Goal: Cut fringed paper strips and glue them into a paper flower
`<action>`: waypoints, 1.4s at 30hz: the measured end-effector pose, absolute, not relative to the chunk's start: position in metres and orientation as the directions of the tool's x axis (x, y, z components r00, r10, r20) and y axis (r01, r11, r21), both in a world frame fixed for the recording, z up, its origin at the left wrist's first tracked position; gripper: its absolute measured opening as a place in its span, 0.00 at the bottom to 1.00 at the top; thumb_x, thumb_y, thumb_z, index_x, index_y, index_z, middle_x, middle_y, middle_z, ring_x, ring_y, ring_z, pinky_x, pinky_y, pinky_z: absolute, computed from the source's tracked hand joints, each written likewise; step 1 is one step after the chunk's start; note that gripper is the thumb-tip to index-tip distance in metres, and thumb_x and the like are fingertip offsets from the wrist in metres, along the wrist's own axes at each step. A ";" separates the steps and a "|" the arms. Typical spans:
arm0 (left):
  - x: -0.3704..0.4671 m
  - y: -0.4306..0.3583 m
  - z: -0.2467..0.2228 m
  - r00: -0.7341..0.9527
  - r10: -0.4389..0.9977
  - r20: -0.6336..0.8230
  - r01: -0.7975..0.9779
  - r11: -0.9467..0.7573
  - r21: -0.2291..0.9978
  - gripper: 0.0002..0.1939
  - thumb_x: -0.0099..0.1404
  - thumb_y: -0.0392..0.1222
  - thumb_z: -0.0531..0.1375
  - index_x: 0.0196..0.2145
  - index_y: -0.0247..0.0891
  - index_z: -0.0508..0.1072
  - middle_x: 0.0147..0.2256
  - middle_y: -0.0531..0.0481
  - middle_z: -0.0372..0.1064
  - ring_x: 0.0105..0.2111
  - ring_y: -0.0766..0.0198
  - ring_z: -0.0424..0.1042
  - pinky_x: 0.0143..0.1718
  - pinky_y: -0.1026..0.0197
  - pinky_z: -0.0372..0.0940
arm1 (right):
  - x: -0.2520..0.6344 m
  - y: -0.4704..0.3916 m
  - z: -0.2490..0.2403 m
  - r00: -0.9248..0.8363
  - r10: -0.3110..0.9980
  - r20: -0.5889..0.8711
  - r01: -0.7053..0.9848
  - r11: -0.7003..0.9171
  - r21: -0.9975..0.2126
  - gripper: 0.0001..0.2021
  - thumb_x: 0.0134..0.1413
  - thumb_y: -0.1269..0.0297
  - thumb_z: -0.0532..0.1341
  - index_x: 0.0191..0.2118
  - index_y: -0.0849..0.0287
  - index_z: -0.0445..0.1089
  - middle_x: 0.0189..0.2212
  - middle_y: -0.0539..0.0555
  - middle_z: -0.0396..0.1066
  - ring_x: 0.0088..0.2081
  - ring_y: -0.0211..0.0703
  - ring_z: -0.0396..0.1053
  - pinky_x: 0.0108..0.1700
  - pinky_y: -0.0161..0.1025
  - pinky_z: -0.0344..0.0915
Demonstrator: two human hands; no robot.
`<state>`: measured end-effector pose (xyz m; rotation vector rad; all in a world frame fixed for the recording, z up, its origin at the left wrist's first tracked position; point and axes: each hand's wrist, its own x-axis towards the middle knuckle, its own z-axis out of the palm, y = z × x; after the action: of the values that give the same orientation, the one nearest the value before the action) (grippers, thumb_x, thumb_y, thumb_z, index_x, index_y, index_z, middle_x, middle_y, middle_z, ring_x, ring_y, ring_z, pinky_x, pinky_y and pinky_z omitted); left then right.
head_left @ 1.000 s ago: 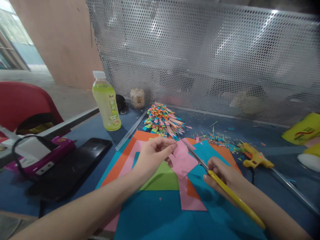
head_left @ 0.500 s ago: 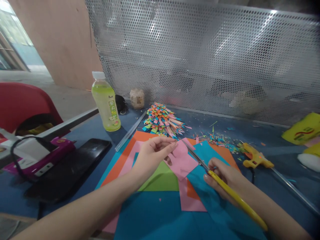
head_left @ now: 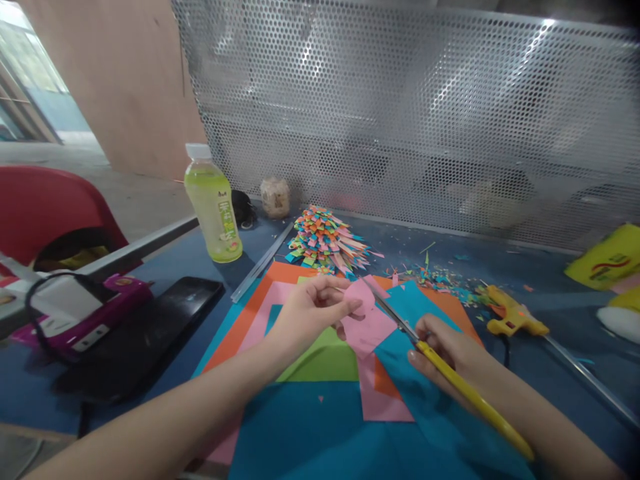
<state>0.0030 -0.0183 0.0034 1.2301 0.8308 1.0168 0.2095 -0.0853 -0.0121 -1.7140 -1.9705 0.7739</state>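
My left hand (head_left: 320,303) pinches the left edge of a small pink paper piece (head_left: 369,323) between thumb and fingers, above the stacked sheets. In my right hand (head_left: 443,347) are yellow-handled scissors (head_left: 470,393), their blades pointing up and left beside the paper's right edge. Whether the blades touch the paper is hard to tell. Underneath lie blue paper (head_left: 310,427), green paper (head_left: 320,360), orange paper (head_left: 277,272) and a pink paper strip (head_left: 385,407).
Behind the sheets lies a pile of multicoloured paper strips (head_left: 325,237), with paper scraps (head_left: 445,283) to its right. A yellow glue gun (head_left: 515,320) lies right. A drink bottle (head_left: 213,207), a clear ruler (head_left: 263,263), a phone (head_left: 185,300) and a purple power strip (head_left: 100,327) are left.
My left thumb and fingers have shifted slightly on the pink paper, and its upper part is turned differently. My right hand and the scissors stay almost in place.
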 end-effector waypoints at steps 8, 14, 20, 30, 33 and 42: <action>0.004 -0.018 0.002 0.370 0.929 0.027 -0.146 0.029 0.989 0.11 0.51 0.33 0.64 0.34 0.30 0.69 0.21 0.51 0.74 0.13 0.71 0.67 0.13 0.69 0.64 | 0.209 -0.084 -0.013 -0.149 0.988 -0.048 0.772 0.086 -0.630 0.13 0.53 0.51 0.51 0.28 0.55 0.50 0.18 0.42 0.47 0.20 0.34 0.46 0.21 0.32 0.44; 0.004 -0.019 0.002 0.358 0.933 0.026 -0.144 0.028 0.989 0.12 0.50 0.34 0.65 0.33 0.31 0.69 0.20 0.52 0.73 0.13 0.71 0.67 0.14 0.68 0.64 | 0.211 -0.083 -0.016 -0.141 0.990 -0.003 0.755 0.105 -0.647 0.14 0.52 0.52 0.53 0.27 0.55 0.51 0.16 0.41 0.47 0.18 0.33 0.45 0.20 0.32 0.42; 0.003 -0.017 0.001 0.338 0.938 0.069 -0.162 -0.014 0.987 0.10 0.52 0.36 0.65 0.32 0.31 0.69 0.22 0.50 0.74 0.20 0.68 0.71 0.17 0.69 0.65 | 0.209 -0.084 -0.012 -0.147 0.989 -0.011 0.754 0.104 -0.649 0.14 0.52 0.52 0.53 0.27 0.55 0.51 0.16 0.41 0.49 0.18 0.33 0.46 0.20 0.32 0.42; 0.002 -0.018 0.003 0.365 0.929 0.055 -0.150 0.000 0.989 0.07 0.51 0.35 0.65 0.29 0.31 0.70 0.22 0.51 0.72 0.18 0.70 0.69 0.16 0.69 0.66 | 0.205 -0.088 -0.008 -0.127 0.992 0.020 0.747 0.109 -0.656 0.13 0.51 0.52 0.52 0.27 0.55 0.51 0.16 0.41 0.46 0.19 0.33 0.44 0.21 0.32 0.42; 0.002 -0.020 0.003 0.379 0.923 0.063 -0.128 -0.015 0.992 0.06 0.51 0.35 0.64 0.27 0.31 0.71 0.21 0.52 0.71 0.19 0.69 0.69 0.15 0.69 0.66 | 0.205 -0.088 -0.008 -0.131 0.991 0.016 0.742 0.109 -0.662 0.13 0.51 0.52 0.52 0.27 0.55 0.50 0.17 0.41 0.48 0.19 0.33 0.45 0.21 0.32 0.42; 0.001 -0.020 0.005 0.368 0.928 0.063 -0.106 -0.026 0.994 0.08 0.52 0.38 0.64 0.29 0.32 0.72 0.23 0.49 0.73 0.23 0.65 0.72 0.18 0.67 0.66 | 0.204 -0.087 -0.007 -0.104 0.995 0.010 0.745 0.085 -0.661 0.13 0.52 0.54 0.53 0.26 0.56 0.51 0.16 0.41 0.47 0.19 0.32 0.46 0.21 0.32 0.42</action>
<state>0.0009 -0.0195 0.0055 1.3246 0.8346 1.0027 0.2043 -0.0875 -0.0070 -1.7095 -1.9052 0.7102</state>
